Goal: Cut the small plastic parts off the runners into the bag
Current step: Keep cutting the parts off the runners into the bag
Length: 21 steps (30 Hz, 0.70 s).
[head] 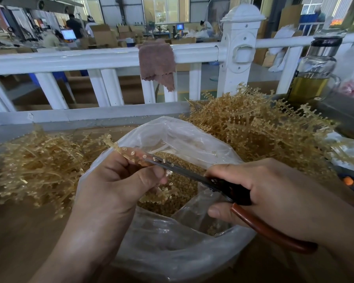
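Runner [116,146], pinched in the left hand's [119,180] curled fingers over the bag [161,246], wants steadying above the opening while the cutters [192,176], gripped in the right hand's [274,190] wrapped fingers, snip flush so pieces join the parts [172,203] inside.

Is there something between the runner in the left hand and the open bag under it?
Nothing visible. The left hand holds the runner directly above the open mouth of the bag, and the scissors in the right hand meet it there.
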Motion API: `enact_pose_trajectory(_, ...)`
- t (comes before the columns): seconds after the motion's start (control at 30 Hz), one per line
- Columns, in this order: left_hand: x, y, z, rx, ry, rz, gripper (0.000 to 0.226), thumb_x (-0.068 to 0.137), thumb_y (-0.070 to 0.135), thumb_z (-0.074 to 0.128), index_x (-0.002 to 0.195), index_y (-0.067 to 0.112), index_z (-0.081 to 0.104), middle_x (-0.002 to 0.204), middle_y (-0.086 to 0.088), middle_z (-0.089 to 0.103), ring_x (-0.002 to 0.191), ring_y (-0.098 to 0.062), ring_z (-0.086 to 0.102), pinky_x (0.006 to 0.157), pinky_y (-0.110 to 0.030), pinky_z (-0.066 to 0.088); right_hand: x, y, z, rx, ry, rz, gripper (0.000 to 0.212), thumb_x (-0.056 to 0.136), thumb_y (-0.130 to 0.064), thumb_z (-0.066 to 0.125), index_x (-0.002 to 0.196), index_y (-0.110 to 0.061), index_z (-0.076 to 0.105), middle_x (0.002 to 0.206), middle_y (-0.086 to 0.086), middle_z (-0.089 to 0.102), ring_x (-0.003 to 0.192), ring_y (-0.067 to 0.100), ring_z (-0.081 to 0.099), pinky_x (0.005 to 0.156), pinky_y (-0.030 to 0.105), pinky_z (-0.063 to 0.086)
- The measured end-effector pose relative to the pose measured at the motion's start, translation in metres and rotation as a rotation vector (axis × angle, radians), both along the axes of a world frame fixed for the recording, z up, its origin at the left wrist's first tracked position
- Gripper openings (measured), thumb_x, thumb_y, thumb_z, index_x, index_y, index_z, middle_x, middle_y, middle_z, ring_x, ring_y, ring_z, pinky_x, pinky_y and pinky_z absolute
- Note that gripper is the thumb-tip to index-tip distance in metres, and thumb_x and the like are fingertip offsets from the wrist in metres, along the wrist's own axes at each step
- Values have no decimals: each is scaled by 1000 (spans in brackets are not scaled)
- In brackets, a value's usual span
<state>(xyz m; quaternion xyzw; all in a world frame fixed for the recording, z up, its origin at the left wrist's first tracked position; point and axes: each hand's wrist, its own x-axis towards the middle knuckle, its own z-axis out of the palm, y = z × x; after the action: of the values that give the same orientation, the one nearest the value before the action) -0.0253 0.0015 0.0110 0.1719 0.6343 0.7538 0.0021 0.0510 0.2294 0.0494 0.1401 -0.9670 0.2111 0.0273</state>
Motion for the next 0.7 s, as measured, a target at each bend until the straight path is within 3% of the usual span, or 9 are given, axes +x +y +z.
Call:
enact_pose_trajectory(0.2, 2, 1, 1, 7, 5, -4, 30, 54, 33, 85, 80, 18, 78, 77, -13, 73, 74, -23, 68, 68, -30, 53, 0, -1, 0, -15, 5, 4, 32, 82, -66, 62, 104, -44, 59, 75, -23, 60, 65, -2, 60, 53, 11, 41)
enact_pose_trajectory(0.37, 3, 3, 3, 41, 4, -33, 24, 54, 31, 84, 75, 20, 77, 74, -13, 71, 71, -22, 68, 60, -25, 54, 2, -1, 1, -28, 28, -1, 41, 81, -67, 57, 114, -45, 60, 75, -30, 58, 66, -6, 59, 53, 10, 42)
enact_pose_trajectory(0.53, 2, 2, 2, 53, -6, -33, 25, 55, 29, 82, 77, 19, 78, 74, -11, 71, 70, -21, 68, 63, -28, 54, 3, -3, 1, -56, 44, -9, 57, 77, -70, 54, 128, -45, 53, 81, -32, 59, 68, -9, 60, 55, 8, 43)
enact_pose_trajectory(0.7, 1, 2, 1, 49, -13, -29, 28, 55, 29, 83, 80, 16, 78, 74, -12, 70, 70, -22, 66, 68, -34, 51, 2, -4, 1, -47, 37, -10, 51, 79, -65, 59, 126, -44, 60, 74, -33, 57, 68, -11, 59, 53, 5, 39)
